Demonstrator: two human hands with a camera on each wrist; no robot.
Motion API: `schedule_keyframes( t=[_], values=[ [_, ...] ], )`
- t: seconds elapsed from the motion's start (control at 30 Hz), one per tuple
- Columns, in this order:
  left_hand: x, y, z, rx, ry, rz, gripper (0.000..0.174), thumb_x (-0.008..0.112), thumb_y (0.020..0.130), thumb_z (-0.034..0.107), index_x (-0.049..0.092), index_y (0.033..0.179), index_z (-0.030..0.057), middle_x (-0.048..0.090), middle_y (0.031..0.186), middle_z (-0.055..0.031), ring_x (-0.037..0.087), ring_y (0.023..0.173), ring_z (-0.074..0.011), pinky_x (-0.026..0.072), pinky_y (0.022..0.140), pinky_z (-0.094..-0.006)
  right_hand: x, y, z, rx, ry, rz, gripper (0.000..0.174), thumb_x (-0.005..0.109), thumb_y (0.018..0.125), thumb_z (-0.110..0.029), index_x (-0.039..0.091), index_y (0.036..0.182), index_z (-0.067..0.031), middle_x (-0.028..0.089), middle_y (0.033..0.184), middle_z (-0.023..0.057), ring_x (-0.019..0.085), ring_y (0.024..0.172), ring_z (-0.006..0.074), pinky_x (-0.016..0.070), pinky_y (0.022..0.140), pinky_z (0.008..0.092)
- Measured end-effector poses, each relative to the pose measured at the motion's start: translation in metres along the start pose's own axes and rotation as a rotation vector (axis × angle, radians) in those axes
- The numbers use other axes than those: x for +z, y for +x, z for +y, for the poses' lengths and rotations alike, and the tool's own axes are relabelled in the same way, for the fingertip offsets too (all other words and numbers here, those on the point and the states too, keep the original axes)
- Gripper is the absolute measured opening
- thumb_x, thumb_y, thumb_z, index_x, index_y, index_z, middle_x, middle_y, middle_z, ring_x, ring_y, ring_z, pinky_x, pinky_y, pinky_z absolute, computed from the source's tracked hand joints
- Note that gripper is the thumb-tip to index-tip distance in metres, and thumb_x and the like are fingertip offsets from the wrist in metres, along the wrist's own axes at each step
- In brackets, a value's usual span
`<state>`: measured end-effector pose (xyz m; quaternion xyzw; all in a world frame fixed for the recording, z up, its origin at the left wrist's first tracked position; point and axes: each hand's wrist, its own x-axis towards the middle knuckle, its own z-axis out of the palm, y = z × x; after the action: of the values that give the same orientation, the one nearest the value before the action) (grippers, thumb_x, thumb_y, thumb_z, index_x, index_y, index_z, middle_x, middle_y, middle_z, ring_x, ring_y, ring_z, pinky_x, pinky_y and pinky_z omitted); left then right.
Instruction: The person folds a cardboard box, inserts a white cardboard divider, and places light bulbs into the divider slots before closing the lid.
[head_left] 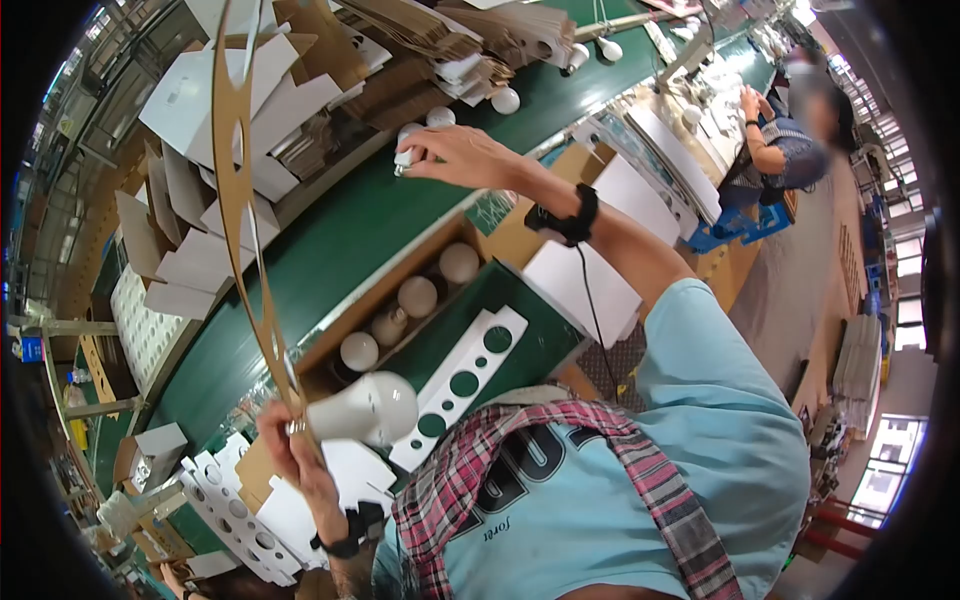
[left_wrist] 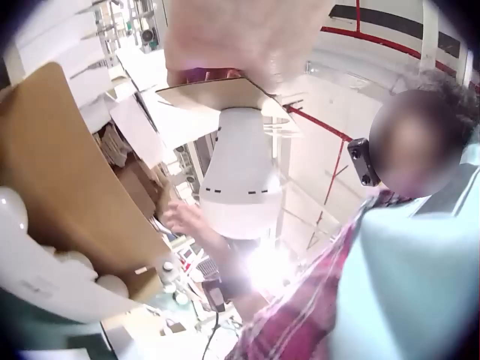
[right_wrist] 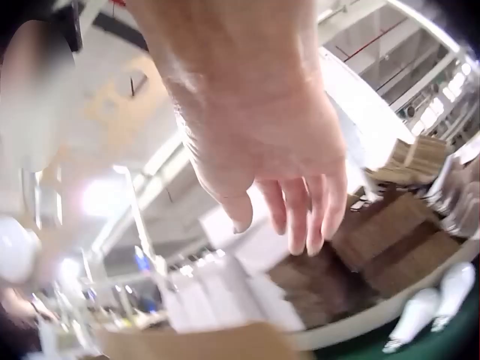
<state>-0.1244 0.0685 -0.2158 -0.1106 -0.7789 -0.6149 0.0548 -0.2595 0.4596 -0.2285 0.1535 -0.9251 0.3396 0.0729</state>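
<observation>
My left hand [head_left: 292, 442] grips the neck of a large white bulb [head_left: 366, 406], low and close to my body. A long brown cardboard strip with round holes [head_left: 238, 190] rises from the same hand. In the left wrist view the bulb [left_wrist: 240, 180] hangs under that hand [left_wrist: 232, 30] with a cardboard piece [left_wrist: 217, 94] at its neck. My right hand [head_left: 448, 152] stretches out over the green belt [head_left: 340, 235], fingertips at the base of a small white bulb [head_left: 405, 150]. Seen from the right wrist, the fingers [right_wrist: 300, 214] hang loosely extended and hold nothing.
An open carton [head_left: 400, 300] beside me holds several white bulbs. A white insert with round holes [head_left: 465, 375] lies next to it. Flat cardboard and white sheets [head_left: 260, 90] pile beyond the belt. More bulbs [right_wrist: 424, 315] lie on the belt. Another person [head_left: 790, 140] sits farther along.
</observation>
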Motion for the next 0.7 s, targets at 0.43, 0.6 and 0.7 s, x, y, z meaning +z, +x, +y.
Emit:
schedule_keyframes(
  t=[0.43,0.6,0.7],
  values=[
    [-0.039,0.043,0.01,-0.313,0.153,-0.126,0.039,0.056,0.086,0.039,0.046,0.092,0.0016,0.042,0.085,-0.0067,0.04,0.077,-0.0129,0.0319,0.067,-0.0254,0.176,0.097,0.22,-0.347,-0.836,-0.121,0.028,0.058,0.075,-0.011,0.056,0.103,-0.0128,0.052,0.107,0.0053,0.045,0.113,0.0265,0.0327,0.096,0.0476],
    [-0.039,0.04,0.004,-0.273,0.137,-0.082,0.048,0.058,0.085,0.046,0.046,0.093,0.0002,0.038,0.081,-0.0051,0.038,0.071,-0.0126,0.031,0.063,-0.024,0.136,0.089,0.17,-0.007,-0.5,-0.208,0.041,0.07,0.065,-0.017,0.055,0.102,-0.0077,0.054,0.106,0.0078,0.047,0.111,0.0287,0.0417,0.087,0.0444],
    [-0.045,0.024,0.003,-0.276,0.15,-0.085,0.049,0.06,0.084,0.047,0.046,0.092,0.0012,0.038,0.081,-0.0041,0.037,0.07,-0.0117,0.0306,0.062,-0.0239,0.081,0.06,0.126,0.005,-0.116,-0.003,0.054,0.076,0.063,-0.022,0.053,0.11,-0.0072,0.058,0.103,0.0101,0.052,0.101,0.0303,0.0442,0.084,0.0401]
  ],
)
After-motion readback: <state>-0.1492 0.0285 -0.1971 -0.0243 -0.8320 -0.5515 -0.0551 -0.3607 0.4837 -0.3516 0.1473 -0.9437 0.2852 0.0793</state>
